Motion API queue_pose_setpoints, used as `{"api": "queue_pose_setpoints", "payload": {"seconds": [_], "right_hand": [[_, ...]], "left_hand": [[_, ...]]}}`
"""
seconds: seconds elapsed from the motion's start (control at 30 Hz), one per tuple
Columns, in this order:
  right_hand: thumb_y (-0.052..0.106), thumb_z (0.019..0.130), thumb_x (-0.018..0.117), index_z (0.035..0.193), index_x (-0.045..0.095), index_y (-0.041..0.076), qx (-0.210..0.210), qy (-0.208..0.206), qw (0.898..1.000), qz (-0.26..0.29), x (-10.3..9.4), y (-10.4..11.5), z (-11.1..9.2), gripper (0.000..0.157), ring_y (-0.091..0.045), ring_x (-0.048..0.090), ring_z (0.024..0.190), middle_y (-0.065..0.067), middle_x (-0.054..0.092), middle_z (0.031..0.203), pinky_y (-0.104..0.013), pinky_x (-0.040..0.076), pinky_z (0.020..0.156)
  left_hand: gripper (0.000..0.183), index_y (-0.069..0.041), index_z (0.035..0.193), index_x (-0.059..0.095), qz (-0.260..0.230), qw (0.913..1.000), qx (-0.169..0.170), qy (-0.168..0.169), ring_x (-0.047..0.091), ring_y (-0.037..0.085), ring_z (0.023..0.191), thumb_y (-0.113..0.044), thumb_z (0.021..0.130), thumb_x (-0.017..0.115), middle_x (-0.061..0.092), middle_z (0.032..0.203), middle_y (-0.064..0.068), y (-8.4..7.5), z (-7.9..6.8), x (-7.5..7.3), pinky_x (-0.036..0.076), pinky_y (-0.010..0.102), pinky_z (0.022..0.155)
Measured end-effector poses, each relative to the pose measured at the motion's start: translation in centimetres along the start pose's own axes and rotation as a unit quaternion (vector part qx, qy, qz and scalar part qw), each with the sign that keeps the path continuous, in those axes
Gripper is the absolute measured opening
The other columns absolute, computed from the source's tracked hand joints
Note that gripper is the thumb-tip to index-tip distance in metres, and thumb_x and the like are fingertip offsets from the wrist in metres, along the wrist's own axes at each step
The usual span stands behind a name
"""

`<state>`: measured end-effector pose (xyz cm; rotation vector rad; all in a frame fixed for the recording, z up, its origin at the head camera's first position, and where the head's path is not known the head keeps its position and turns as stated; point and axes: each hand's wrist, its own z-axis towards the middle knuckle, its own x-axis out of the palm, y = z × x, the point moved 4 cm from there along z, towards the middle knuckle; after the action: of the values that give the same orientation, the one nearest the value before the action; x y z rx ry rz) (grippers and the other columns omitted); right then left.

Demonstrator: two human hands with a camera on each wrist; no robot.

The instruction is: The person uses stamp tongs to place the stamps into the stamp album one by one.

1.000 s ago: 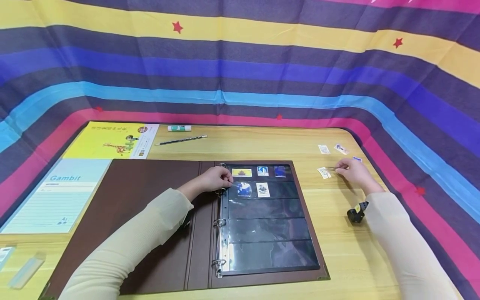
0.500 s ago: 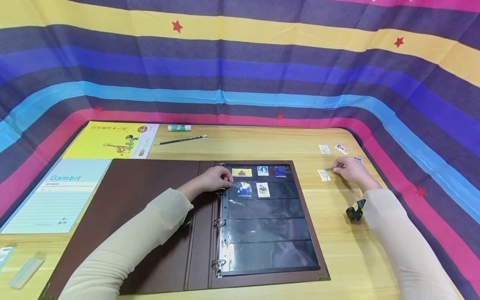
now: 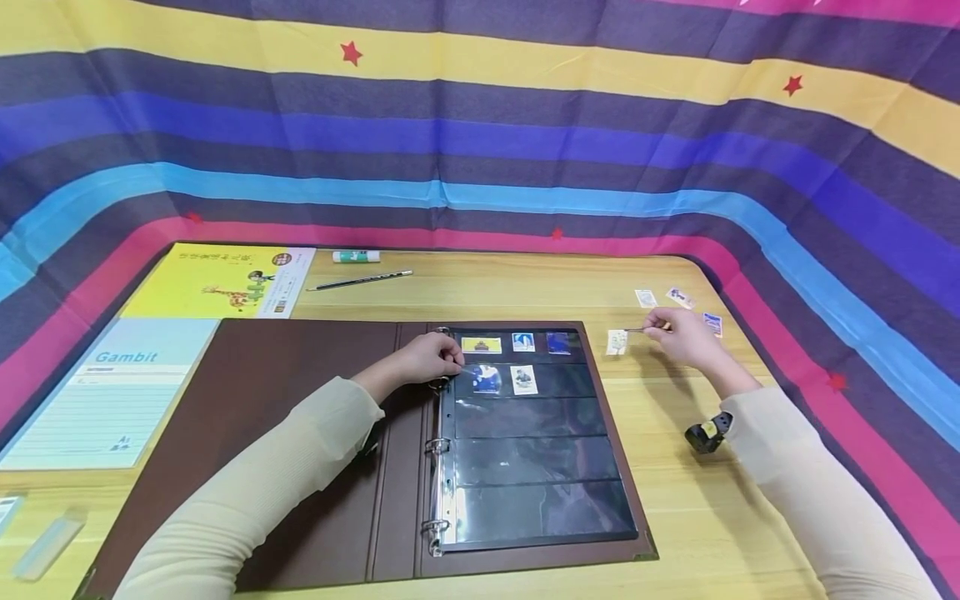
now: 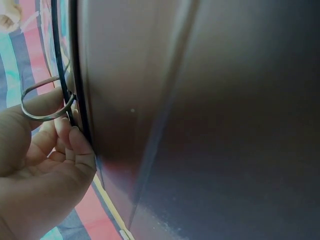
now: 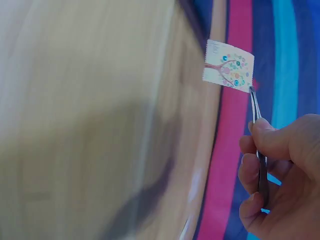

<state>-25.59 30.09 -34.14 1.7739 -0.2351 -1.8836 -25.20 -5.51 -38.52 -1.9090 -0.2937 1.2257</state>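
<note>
Stripy cloth (image 3: 480, 133) hangs behind the counter (image 3: 510, 292). At 8 o'clock, a clear packet (image 3: 7, 510) is cut off. At 9 o'clock from the brown binder (image 3: 300, 358), a notebook (image 3: 105, 417) says "Gambit". The left hand (image 3: 427, 358) pinches the page (image 3: 536, 417); which bit is hard to see. The right hand (image 3: 678, 333) grips tweezers (image 5: 262, 175) holding a tree stamp (image 3: 617, 342), 9 o'clock from it.

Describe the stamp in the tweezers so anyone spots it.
Right of the open brown binder, find the right hand. It holds tweezers whose tips grip a white stamp. Unlike the loose stamps on the table, this one is held and shows a colourful tree.
</note>
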Motion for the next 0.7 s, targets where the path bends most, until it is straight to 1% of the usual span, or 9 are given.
{"api": "queue_pose_setpoints", "payload": {"seconds": [0.03,0.07,0.2,0.33,0.47,0.7], "right_hand": [[0.012,0.082,0.05,0.077,0.054,0.003,-0.002,0.002,1.0,0.003,0.3,0.8,0.2,0.011,-0.019,0.042,0.061,-0.007,0.05,0.073,-0.03,0.033,0.054],[0.01,0.082,0.05,0.079,0.054,0.002,0.006,0.011,1.0,0.002,0.6,1.5,0.4,0.009,-0.02,0.043,0.063,-0.008,0.05,0.074,-0.031,0.034,0.055],[0.007,0.081,0.051,0.08,0.055,0.001,-0.002,0.032,0.999,0.01,2.3,4.5,1.2,0.007,-0.018,0.044,0.063,-0.007,0.051,0.075,-0.029,0.036,0.055],[0.008,0.08,0.052,0.077,0.054,0.005,-0.004,0.045,0.999,0.011,4.2,6.3,2.0,0.005,-0.017,0.044,0.062,-0.005,0.051,0.074,-0.029,0.036,0.055],[0.01,0.08,0.052,0.075,0.054,0.008,0.001,0.045,0.999,-0.005,5.4,6.8,2.7,0.006,-0.018,0.044,0.063,-0.004,0.052,0.074,-0.031,0.035,0.059],[0.011,0.08,0.052,0.073,0.054,0.01,0.01,0.053,0.998,-0.02,6.3,6.5,2.8,0.008,-0.018,0.044,0.063,-0.002,0.052,0.073,-0.032,0.034,0.06]], "left_hand": [[0.005,-0.003,0.08,0.057,-0.001,1.0,-0.001,0.0,0.043,0.014,0.062,-0.007,0.077,0.057,0.047,0.068,0.002,0.0,0.0,0.0,0.037,0.026,0.06],[0.005,-0.003,0.08,0.056,-0.001,1.0,-0.001,0.0,0.043,0.014,0.062,-0.007,0.077,0.057,0.047,0.068,0.002,0.1,0.0,0.0,0.037,0.025,0.06],[0.004,-0.003,0.079,0.056,-0.002,1.0,-0.003,-0.002,0.043,0.014,0.061,-0.006,0.076,0.057,0.047,0.067,0.003,0.1,0.0,0.0,0.037,0.025,0.059],[0.005,-0.003,0.08,0.056,-0.001,1.0,-0.005,-0.003,0.043,0.014,0.062,-0.006,0.076,0.057,0.047,0.068,0.003,0.1,0.0,0.0,0.036,0.025,0.06],[0.004,-0.004,0.08,0.056,-0.003,1.0,-0.008,-0.003,0.043,0.014,0.063,-0.006,0.076,0.057,0.047,0.069,0.003,0.1,0.0,0.0,0.037,0.026,0.06],[0.004,-0.004,0.079,0.056,0.0,1.0,-0.003,-0.003,0.043,0.014,0.062,-0.007,0.077,0.057,0.047,0.069,0.003,0.1,0.0,-0.1,0.037,0.025,0.059]]}}
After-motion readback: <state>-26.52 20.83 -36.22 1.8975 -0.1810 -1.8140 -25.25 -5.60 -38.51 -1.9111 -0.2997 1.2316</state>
